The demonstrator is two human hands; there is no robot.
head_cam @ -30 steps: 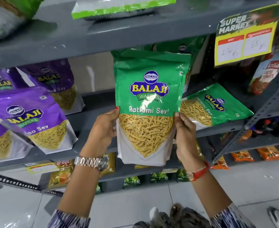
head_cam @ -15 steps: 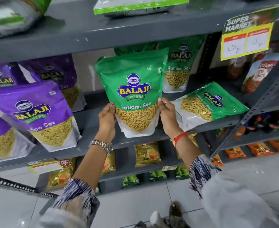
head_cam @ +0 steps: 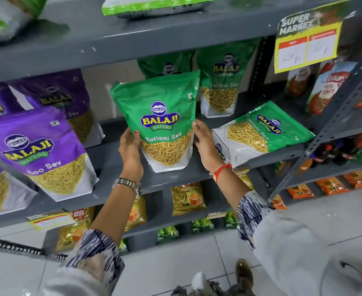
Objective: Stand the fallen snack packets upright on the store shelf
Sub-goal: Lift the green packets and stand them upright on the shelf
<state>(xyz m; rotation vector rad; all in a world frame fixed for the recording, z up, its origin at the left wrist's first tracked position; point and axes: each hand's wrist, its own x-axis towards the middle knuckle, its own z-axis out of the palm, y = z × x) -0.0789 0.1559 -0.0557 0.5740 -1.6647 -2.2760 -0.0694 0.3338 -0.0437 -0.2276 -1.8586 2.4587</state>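
Between the two sets of fingers, a green Ratlami Sev packet [head_cam: 161, 122] stands upright on the grey middle shelf [head_cam: 111, 150], its white base resting near the shelf's front edge. The left hand [head_cam: 131, 152] cups the packet's lower left edge: the thumb, with a red-painted nail, lies on the front face by the printed name, while the other fingers curl out of sight behind the pouch, so how they sit cannot be told. The right hand [head_cam: 204, 144] presses against the lower right edge with its fingers held close together and pointing up, the fingertips touching the side seam; whether it grips or merely steadies is unclear. A metal watch [head_cam: 129, 185] circles the left wrist and a red thread band [head_cam: 221, 169] the right. Just beyond the right hand's knuckles, a second green packet [head_cam: 263, 133] lies fallen on its back on the same shelf, its top pointing away to the right. Behind the fingertips of the right hand, further back on the shelf, another green packet [head_cam: 222, 82] stands upright, with one more partly hidden behind the held pouch. Out past the left hand's knuckles, well apart, purple Aloo Sev packets [head_cam: 41, 150] lean forward. Above the right fingertips, a yellow price tag [head_cam: 308, 37] hangs from the upper shelf's edge.
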